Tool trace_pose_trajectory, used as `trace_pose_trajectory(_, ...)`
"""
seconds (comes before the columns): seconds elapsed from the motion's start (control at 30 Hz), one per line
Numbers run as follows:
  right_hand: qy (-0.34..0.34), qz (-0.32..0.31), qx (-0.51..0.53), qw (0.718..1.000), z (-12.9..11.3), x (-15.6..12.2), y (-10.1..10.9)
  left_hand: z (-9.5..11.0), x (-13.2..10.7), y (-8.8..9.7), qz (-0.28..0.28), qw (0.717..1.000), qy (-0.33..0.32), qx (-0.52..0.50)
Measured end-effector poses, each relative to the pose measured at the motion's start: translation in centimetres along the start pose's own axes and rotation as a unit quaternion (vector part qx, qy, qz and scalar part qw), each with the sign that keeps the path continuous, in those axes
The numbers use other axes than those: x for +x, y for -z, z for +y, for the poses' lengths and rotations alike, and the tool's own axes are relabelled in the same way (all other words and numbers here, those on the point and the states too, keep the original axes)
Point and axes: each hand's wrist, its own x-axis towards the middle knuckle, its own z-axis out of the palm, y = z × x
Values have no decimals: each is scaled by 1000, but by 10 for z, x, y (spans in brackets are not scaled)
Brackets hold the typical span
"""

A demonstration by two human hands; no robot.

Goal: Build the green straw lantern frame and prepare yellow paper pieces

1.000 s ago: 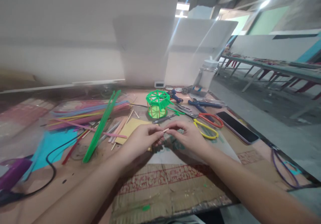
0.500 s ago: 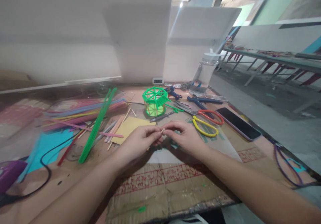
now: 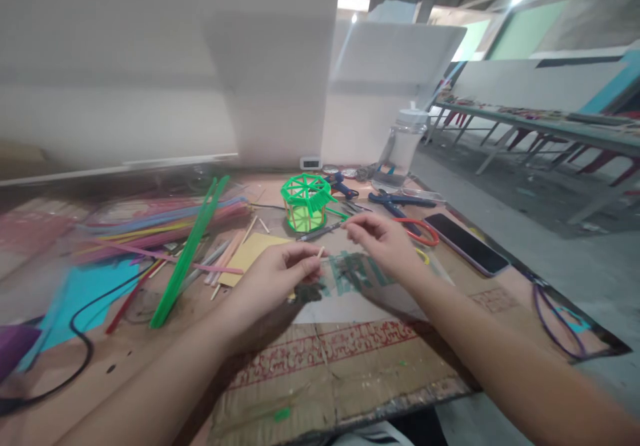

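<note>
My left hand (image 3: 295, 266) pinches a short thin wooden stick (image 3: 321, 253) between thumb and forefinger, over the white sheet (image 3: 325, 309). My right hand (image 3: 377, 236) is apart from it, fingers loosely bent and apart, with its fingertips by the end of a dark pen (image 3: 320, 231); I see nothing held in it. Just beyond stands a small green-edged round frame (image 3: 305, 203) with thin wooden posts and a green base. Scissors with a red handle loop (image 3: 425, 231) and a yellow loop (image 3: 423, 256) lie partly hidden behind my right hand.
Green pipe cleaners (image 3: 187, 259), a yellow paper (image 3: 255, 256) and blue paper (image 3: 90, 293) lie left. Pliers (image 3: 400, 199), a glue gun (image 3: 343, 185) and a clear bottle (image 3: 400, 149) stand behind. A phone (image 3: 467, 245) lies right, above a cardboard piece (image 3: 350, 373).
My right hand has left the stick and moved forward and right, towards the pen and scissors. My left hand keeps the stick. The view has shifted slightly.
</note>
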Motion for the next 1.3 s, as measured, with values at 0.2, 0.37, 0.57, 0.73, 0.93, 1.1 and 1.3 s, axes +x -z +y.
trace_pose_trajectory(0.2, -74, 106, -170, 977, 44, 33, 59, 1, 4, 8, 14, 998, -35, 47)
trace_pose_trajectory(0.37, -84, 29, -330, 940, 65, 31, 58, 4, 5, 14, 39, 994, -45, 96)
trace_pose_trajectory(0.57, -72, -19, -384, 920, 56, 39, 57, 8, 10, 21, 60, 992, -53, 96)
trace_pose_trajectory(0.73, -104, -53, -420, 900, 57, 72, 62, 8, 12, 24, 71, 988, -83, 108)
trace_pose_trajectory(0.93, -129, -72, -445, 883, 61, 88, 57, 16, 6, 26, 71, 985, -94, 124)
trace_pose_trajectory(1.1, -109, -91, -439, 887, 54, 70, 60, 14, 7, 37, 101, 978, -93, 159)
trace_pose_trajectory(1.3, -111, -92, -471, 870, 46, 54, 93, 7, 11, 44, 103, 978, -115, 140)
